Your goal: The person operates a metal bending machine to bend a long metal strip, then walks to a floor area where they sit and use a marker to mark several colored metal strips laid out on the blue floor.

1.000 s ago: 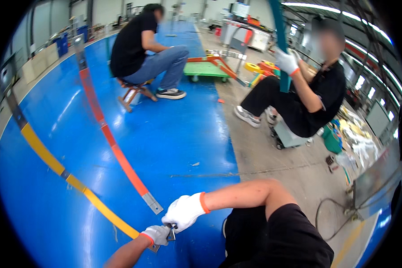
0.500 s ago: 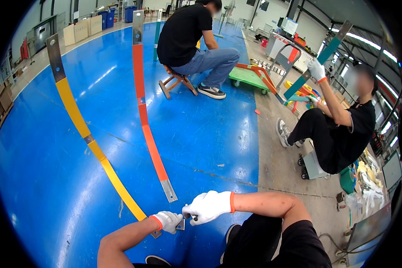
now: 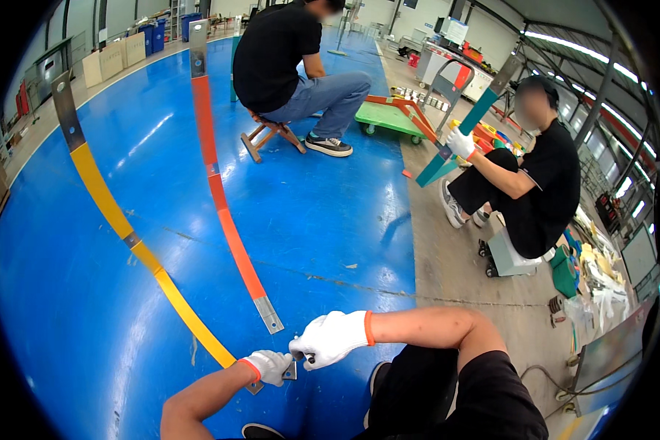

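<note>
The yellow-sleeved metal bar [image 3: 117,220] lies on the blue floor [image 3: 330,220], its bare metal end at the lower edge between the hands. The left hand [image 3: 269,366], gloved white, is clenched on that end. The right hand [image 3: 330,339], also gloved, is closed around a small tool [image 3: 306,358] set against the bar end. An orange-sleeved bar [image 3: 224,213] lies parallel, just beside. Two seated people work well apart; one holds a teal bar [image 3: 466,132].

Count: long flat bars on the floor, 2: one yellow bar [image 3: 117,220], one orange bar [image 3: 220,205]. Teal bar [image 3: 462,136] held by a seated co-worker, 1. Co-workers, 2. Green cart [image 3: 389,117], 1.
</note>
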A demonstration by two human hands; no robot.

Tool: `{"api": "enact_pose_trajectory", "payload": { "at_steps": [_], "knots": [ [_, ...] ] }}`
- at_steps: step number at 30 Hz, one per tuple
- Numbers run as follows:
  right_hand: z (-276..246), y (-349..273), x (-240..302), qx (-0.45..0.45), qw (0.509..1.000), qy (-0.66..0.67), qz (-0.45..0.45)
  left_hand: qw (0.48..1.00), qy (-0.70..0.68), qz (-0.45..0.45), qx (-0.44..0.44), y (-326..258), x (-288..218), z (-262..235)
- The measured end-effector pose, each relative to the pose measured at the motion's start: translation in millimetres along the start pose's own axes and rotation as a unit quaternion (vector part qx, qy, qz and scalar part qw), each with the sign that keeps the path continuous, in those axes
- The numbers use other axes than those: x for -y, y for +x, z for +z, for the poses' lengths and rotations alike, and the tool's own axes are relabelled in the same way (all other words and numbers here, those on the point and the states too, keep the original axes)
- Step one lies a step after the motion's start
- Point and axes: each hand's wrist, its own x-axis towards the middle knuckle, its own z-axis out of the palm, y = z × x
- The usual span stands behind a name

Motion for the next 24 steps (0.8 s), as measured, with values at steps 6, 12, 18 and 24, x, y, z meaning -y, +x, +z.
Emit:
{"api": "enact_pose_trajectory", "payload": {
  "at_steps": [6, 12, 18, 24],
  "knots": [
    [-1.8, -2.8, 0.4, 0.002, 1.0, -0.004, 0.001, 1.0, 0.009, -0.004, -0.001, 0.9, 0.0, 0.2],
    [-0.3, -1.2, 0.3, 0.002, 1.0, -0.004, 0.003, 1.0, 0.01, -0.004, 0.003, 3.8, 1.8, 4.0],
    [4.5, 2.1, -3.9, -0.01, 1.0, 0.009, -0.002, 1.0, 0.012, -0.005, 0.007, 4.9, 3.9, 7.3],
    [4.1, 0.4, -4.6, -0.014, 1.0, 0.01, -0.004, 1.0, 0.013, 0.0, 0.005, 6.9, 5.0, 9.5]
  ]
}}
